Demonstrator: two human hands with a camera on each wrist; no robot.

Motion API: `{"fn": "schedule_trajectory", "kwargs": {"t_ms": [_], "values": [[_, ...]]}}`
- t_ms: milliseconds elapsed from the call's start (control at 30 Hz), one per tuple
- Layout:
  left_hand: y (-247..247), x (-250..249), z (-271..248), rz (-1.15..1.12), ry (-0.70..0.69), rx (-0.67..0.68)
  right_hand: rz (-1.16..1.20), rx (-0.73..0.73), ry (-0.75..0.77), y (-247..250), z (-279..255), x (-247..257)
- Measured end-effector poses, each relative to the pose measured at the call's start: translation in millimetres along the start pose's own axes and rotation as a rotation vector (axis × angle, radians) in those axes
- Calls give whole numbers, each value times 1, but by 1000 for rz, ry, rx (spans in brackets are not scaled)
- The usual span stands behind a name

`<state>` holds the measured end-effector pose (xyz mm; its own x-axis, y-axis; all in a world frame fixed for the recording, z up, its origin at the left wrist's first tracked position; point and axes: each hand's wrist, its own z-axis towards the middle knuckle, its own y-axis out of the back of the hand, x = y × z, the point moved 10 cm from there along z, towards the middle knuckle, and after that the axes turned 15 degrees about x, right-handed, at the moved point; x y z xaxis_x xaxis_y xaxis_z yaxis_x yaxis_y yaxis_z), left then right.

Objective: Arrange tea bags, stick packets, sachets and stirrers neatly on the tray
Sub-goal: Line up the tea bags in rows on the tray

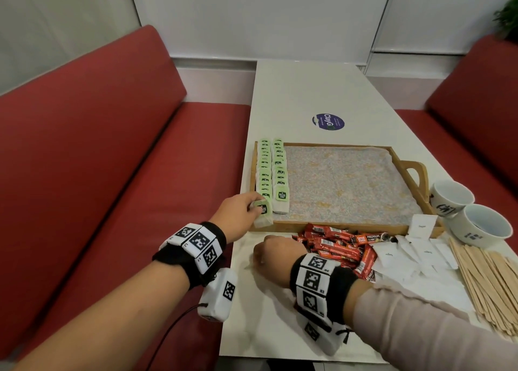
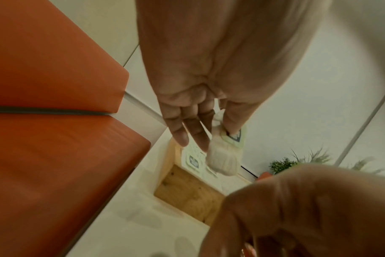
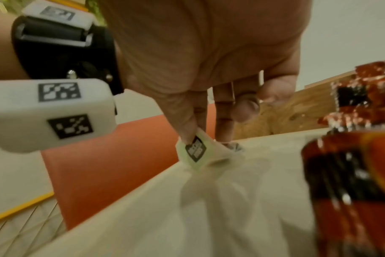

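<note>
Head view: my left hand [image 1: 238, 213] is pinching a green-tagged white tea bag [image 1: 263, 213] over the wooden tray's [image 1: 350, 226] near-left corner, extending two rows.

Left wrist view: thumb and finger are gripping its tag; I should lower it square with the column.

Right wrist view: my right hand [image 3: 209, 78] is pinching another tea bag's tag [image 3: 196, 151] off the white table [image 3: 231, 217].

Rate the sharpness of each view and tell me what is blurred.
Head view: mostly sharp, green-tagged tea bag label readable, straight edges bowed by the wide lens. Left wrist view: soft, right hand a near blur. Right wrist view: red stick packets smeared, pinched tea bag tag fairly clear.
</note>
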<state>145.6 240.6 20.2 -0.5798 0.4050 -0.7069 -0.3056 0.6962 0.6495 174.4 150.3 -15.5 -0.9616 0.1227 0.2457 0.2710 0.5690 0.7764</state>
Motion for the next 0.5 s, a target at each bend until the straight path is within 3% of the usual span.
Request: {"fn": "schedule_trajectory", "kwargs": {"t_ms": [200,333,500], "values": [[8,4,-1,-154,-34,-32,325,-72,24,33,-13,-27],[8,10,6,-239,-27,-58,513,-209,-38,60,-18,-61],[7,12,14,-269,-10,-63,706,-280,-95,79,-12,-97]]}}
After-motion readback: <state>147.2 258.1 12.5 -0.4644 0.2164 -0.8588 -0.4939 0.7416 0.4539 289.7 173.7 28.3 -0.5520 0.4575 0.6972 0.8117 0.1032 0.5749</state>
